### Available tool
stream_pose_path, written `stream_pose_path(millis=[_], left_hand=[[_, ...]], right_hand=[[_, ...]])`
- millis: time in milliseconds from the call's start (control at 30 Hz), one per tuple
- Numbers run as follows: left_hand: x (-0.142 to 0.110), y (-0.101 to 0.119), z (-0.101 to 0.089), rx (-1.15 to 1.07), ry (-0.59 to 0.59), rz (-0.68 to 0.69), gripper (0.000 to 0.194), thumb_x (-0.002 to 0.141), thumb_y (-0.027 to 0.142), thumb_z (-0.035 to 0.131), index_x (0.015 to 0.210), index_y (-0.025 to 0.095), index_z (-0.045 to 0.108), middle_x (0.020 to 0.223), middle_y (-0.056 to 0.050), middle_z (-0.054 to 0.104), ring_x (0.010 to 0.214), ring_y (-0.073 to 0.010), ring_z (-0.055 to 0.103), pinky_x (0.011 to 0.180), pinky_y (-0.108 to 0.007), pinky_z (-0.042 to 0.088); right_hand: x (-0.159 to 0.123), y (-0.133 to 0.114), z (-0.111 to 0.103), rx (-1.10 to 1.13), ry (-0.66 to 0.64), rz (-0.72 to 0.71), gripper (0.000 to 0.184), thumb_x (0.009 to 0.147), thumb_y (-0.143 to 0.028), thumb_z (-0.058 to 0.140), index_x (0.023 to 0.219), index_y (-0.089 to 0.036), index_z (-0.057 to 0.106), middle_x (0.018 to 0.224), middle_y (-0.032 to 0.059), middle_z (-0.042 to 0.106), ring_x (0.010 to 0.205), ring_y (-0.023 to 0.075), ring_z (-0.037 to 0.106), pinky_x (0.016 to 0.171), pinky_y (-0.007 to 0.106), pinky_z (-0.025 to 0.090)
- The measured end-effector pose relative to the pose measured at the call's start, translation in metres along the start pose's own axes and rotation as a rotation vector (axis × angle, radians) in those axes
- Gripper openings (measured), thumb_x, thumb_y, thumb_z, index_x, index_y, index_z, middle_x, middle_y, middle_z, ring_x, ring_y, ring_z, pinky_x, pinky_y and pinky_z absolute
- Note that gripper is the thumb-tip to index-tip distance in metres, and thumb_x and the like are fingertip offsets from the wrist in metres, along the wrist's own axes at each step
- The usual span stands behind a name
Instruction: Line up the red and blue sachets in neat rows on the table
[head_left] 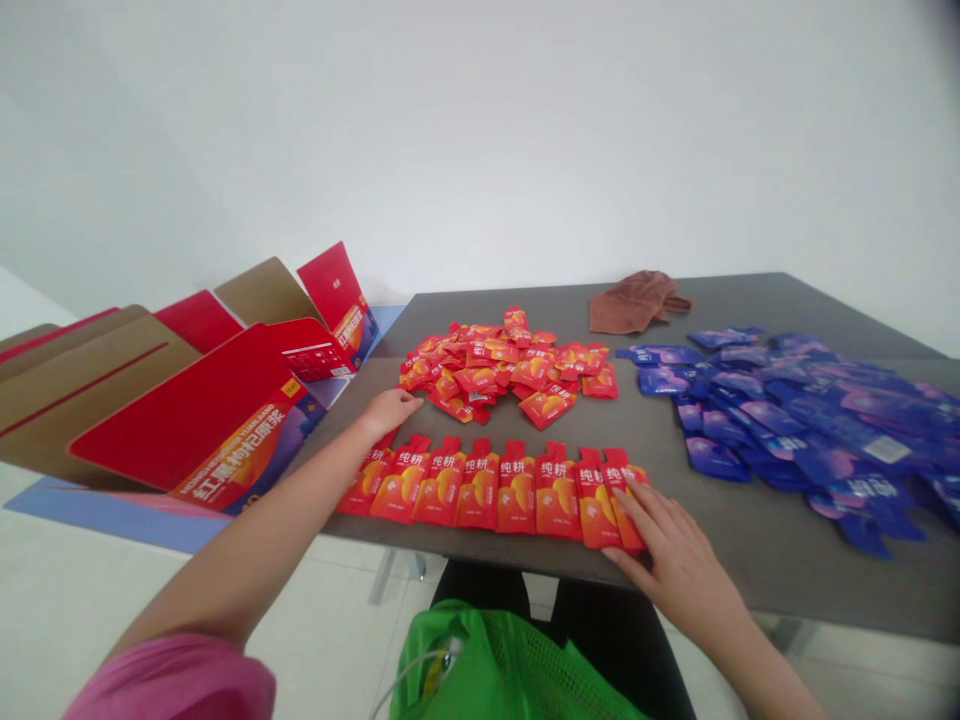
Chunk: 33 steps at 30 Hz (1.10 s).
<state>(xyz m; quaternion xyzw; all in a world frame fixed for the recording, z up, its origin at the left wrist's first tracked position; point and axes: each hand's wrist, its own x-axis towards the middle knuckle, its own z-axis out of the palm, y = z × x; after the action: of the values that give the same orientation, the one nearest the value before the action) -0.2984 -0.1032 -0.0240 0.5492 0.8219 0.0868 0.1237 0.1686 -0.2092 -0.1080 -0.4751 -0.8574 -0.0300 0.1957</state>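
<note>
A row of several red-orange spouted pouches (516, 490) lies along the table's near edge, spouts pointing away. At its right end, my right hand (671, 545) has its fingers on the right side of the last red pouch (624, 500) and its thumb by the bottom edge; that pouch overlaps its neighbour. My left hand (391, 410) is stretched over the top of the leftmost pouch (369, 480), partly covering it, with fingertips close to the loose pile of red pouches (495, 365). Nothing shows in the left fingers, which look extended.
Blue-purple pouches (780, 410) are heaped on the right of the dark table (645, 440). A crumpled brown cloth (639, 302) lies near the back. Open red cardboard boxes (217, 400) stand at the left, flaps raised. A white wall rises behind the table.
</note>
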Motion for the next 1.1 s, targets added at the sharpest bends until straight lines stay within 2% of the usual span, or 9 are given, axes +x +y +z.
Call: stream_pose_path(millis=[167,333,467,533,633,733,833,933,1100], left_hand=[[0.014,0.026,0.013,0.025,-0.092,0.014,0.045,0.077,0.057,0.06,0.092,0.017,0.076,0.088,-0.008,0.076,0.077,-0.0217,0.069,0.063,-0.025,0.049],[0.021,0.023,-0.002,0.126,-0.122,0.03,0.042,0.074,0.055,0.063,0.087,0.018,0.076,0.083,-0.01,0.075,0.083,-0.0269,0.07,0.072,-0.028,0.05],[0.024,0.019,-0.017,0.174,-0.05,0.085,0.049,0.086,0.051,0.051,0.12,0.019,0.067,0.12,-0.013,0.069,0.116,-0.0305,0.061,0.094,-0.033,0.045],[0.028,0.02,-0.018,0.173,-0.011,0.117,0.064,0.089,0.053,0.045,0.144,0.02,0.044,0.143,-0.014,0.051,0.131,-0.029,0.049,0.103,-0.033,0.039],[0.04,0.026,-0.009,0.185,-0.029,0.119,0.086,0.085,0.063,0.047,0.155,0.021,0.019,0.158,-0.018,0.026,0.141,-0.034,0.034,0.109,-0.041,0.033],[0.055,0.038,0.007,0.211,-0.086,0.107,0.085,0.084,0.067,0.045,0.154,0.022,0.023,0.159,-0.021,0.021,0.143,-0.0399,0.027,0.109,-0.05,0.03],[0.069,0.051,0.023,0.233,-0.101,0.088,0.08,0.086,0.064,0.04,0.153,0.021,0.026,0.16,-0.02,0.018,0.145,-0.043,0.019,0.109,-0.058,0.026],[0.081,0.063,0.033,0.245,-0.105,0.052,0.079,0.086,0.06,0.04,0.152,0.018,0.028,0.161,-0.02,0.011,0.144,-0.0473,0.016,0.107,-0.063,0.026],[0.097,0.08,0.042,0.219,-0.093,0.014,0.079,0.086,0.061,0.039,0.153,0.02,0.026,0.163,-0.016,0.006,0.144,-0.0497,0.01,0.106,-0.069,0.024]], right_hand=[[0.002,0.0,0.0,0.005,-0.003,-0.008,0.063,0.091,-0.059,0.046,0.138,-0.018,0.046,0.147,0.0137,0.046,0.133,0.0326,0.046,0.109,0.052,0.037],[-0.002,0.001,0.004,0.028,0.0,-0.022,0.063,0.091,-0.057,0.049,0.139,-0.018,0.045,0.146,0.0153,0.048,0.134,0.0323,0.045,0.109,0.053,0.036],[0.006,0.002,-0.011,0.064,0.04,-0.025,0.063,0.091,-0.052,0.051,0.143,-0.019,0.041,0.152,0.0176,0.038,0.137,0.0341,0.039,0.109,0.056,0.034],[0.027,0.004,-0.024,0.063,0.049,-0.056,0.061,0.091,-0.051,0.052,0.143,-0.022,0.041,0.155,0.0163,0.033,0.138,0.0348,0.037,0.11,0.057,0.032],[0.083,0.005,-0.038,0.058,0.003,-0.138,0.059,0.09,-0.049,0.054,0.143,-0.024,0.044,0.155,0.0147,0.032,0.14,0.0361,0.034,0.111,0.057,0.03],[0.148,0.002,-0.028,0.066,-0.105,-0.206,0.061,0.09,-0.048,0.056,0.144,-0.025,0.044,0.156,0.0152,0.031,0.14,0.0386,0.03,0.109,0.056,0.034],[0.196,-0.005,0.0,0.072,-0.283,-0.254,0.063,0.089,-0.053,0.056,0.146,-0.03,0.042,0.159,0.0133,0.024,0.141,0.0419,0.028,0.106,0.058,0.037],[0.222,-0.007,0.027,0.061,-0.415,-0.24,0.059,0.089,-0.058,0.052,0.144,-0.036,0.043,0.161,0.0084,0.021,0.141,0.0435,0.027,0.104,0.065,0.034],[0.248,0.013,0.047,0.032,-0.417,-0.129,0.056,0.094,-0.057,0.042,0.147,-0.036,0.039,0.161,0.008,0.021,0.138,0.0454,0.032,0.103,0.072,0.029]])
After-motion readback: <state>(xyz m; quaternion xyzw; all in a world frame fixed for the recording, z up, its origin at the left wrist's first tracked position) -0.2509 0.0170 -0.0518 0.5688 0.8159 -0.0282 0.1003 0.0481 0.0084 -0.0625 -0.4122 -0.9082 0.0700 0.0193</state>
